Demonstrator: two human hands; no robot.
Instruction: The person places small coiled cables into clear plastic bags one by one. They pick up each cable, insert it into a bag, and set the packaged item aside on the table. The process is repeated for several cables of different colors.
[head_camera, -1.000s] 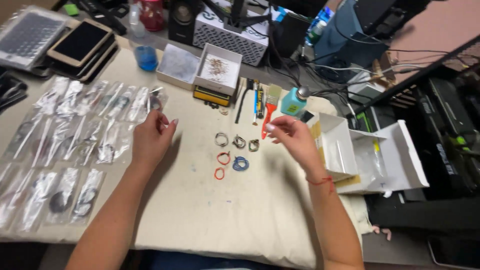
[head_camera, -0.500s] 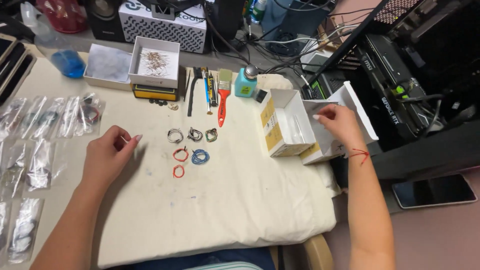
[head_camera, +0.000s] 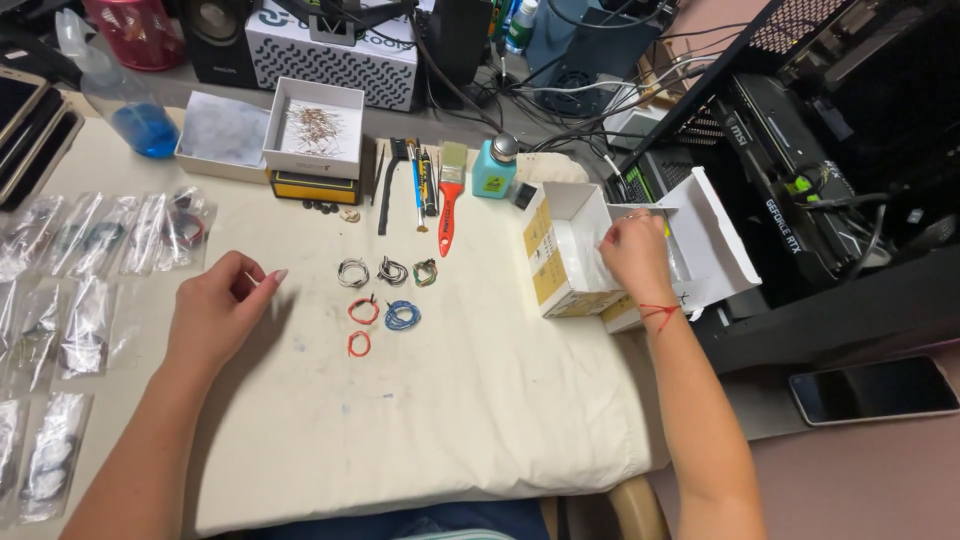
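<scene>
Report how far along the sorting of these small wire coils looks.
Done: six small wire coils lie in rows on the cream cloth, and bagged ones sit at the left. In hand: the right hand reaches into the open white box; the left hand rests on the cloth, fingers pinched, whether on anything is unclear. Left: cannot tell.

Cream cloth-covered bench (head_camera: 480, 400) carries small coiled wire loops (head_camera: 385, 295) at centre, clear plastic bags (head_camera: 80, 290) in rows at left, a red-handled brush (head_camera: 448, 205), a teal dispenser bottle (head_camera: 493, 168), and open white boxes (head_camera: 580, 250) at right.
</scene>
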